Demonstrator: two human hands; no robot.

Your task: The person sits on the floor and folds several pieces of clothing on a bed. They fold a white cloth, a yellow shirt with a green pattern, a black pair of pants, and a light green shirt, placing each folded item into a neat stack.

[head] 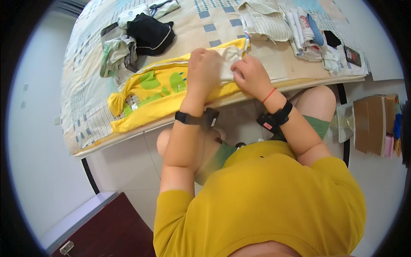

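Note:
A yellow child's garment with green cartoon prints (pixel 154 85) lies spread along the near edge of the bed, its sleeves stretched to the left and along the front. White cloth (pixel 228 59) lies over its right end, between my hands. My left hand (pixel 204 69), blurred, is over the left part of that white cloth; its fingertips are hidden. With curled fingers, my right hand (pixel 250 74) pinches the white cloth near its right edge. Black devices on straps are worn at both wrists.
Crumpled clothes, including a black garment (pixel 151 33), lie at the bed's left. Toward the right are a folded striped garment (pixel 266 21), rolled clothes (pixel 305 29) and a phone (pixel 352 56). A cardboard box (pixel 369 125) stands beyond the bed's right end.

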